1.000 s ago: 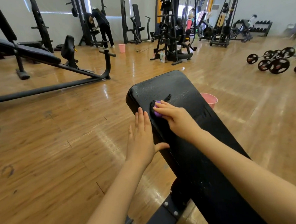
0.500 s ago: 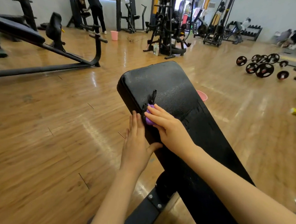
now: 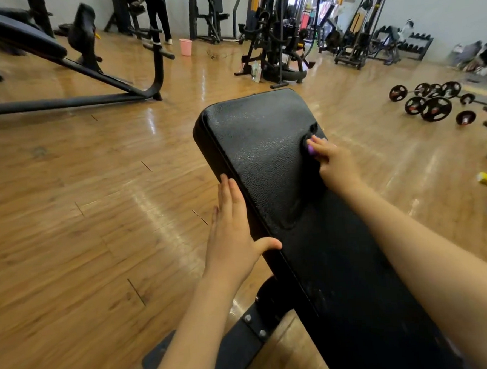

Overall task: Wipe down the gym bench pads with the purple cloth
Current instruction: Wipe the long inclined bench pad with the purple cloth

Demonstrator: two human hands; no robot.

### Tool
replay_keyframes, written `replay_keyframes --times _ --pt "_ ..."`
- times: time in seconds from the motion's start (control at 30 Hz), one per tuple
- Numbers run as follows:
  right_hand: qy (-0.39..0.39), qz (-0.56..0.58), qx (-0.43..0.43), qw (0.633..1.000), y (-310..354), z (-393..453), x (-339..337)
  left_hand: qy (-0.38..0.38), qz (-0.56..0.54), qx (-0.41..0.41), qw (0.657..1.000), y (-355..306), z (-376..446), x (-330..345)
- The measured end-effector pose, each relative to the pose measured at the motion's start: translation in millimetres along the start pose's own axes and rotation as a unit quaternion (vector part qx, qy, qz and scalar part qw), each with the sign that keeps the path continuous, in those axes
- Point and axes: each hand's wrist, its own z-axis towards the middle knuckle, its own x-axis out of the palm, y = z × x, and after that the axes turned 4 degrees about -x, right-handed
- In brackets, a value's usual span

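Note:
A long black bench pad [image 3: 266, 154] runs from the lower right up to the middle of the view, its textured surface shiny. My right hand [image 3: 334, 166] presses a small purple cloth [image 3: 311, 148] against the pad near its right edge; only a bit of the cloth shows past my fingertips. My left hand [image 3: 231, 236] lies flat against the pad's left side, fingers straight, thumb hooked over the top edge. It holds nothing.
Wooden floor all around. The bench's black frame [image 3: 246, 335] sits below my left arm. Another bench [image 3: 66, 61] stands at the upper left, weight plates [image 3: 431, 104] on the floor at right, a pink bucket [image 3: 185, 46] and a person [image 3: 156, 12] far back.
My right hand has slid the cloth from the pad's left edge across to its right edge. The left hand has stayed on the left side.

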Motion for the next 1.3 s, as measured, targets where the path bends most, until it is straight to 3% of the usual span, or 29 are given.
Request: replay_keyframes --times 0.2,0.4,0.53,0.7,0.83,0.93,1.03,1.13,1.3 --pt "0.026 -0.010 0.038 0.999 -36.2 22.1 -10.4 0.005 0.018 -0.026 0.999 -11.7 1.7 -0.3" --pt "-0.031 0.013 0.059 0.998 -57.2 -27.2 7.3 0.005 0.000 -0.031 1.000 -11.4 0.7 1.6" --pt "0.010 0.027 0.091 0.995 -49.4 -21.8 -11.6 0.000 -0.018 -0.033 0.999 -10.4 -1.4 4.1" --pt "-0.025 0.028 0.132 0.991 -25.2 -16.2 0.8 -0.001 -0.032 0.000 0.999 -6.5 -6.3 8.8" --pt "-0.034 0.070 0.013 0.997 26.0 -61.6 19.0 -0.005 -0.035 0.011 0.999 -2.9 -4.3 10.4" --pt "0.024 0.077 -0.109 0.991 65.1 -94.9 17.8 0.000 -0.023 0.014 1.000 0.0 -5.5 8.5" --pt "0.044 0.044 -0.167 0.984 79.0 -91.7 5.4 0.017 -0.012 0.009 1.000 0.9 -9.3 4.1" --pt "0.048 0.008 -0.203 0.978 89.3 -89.6 14.1 0.015 0.008 0.011 1.000 2.4 -10.6 3.9" --pt "0.018 0.040 -0.167 0.985 84.1 -127.7 33.2 0.012 0.021 0.022 0.999 4.4 -11.1 5.9"
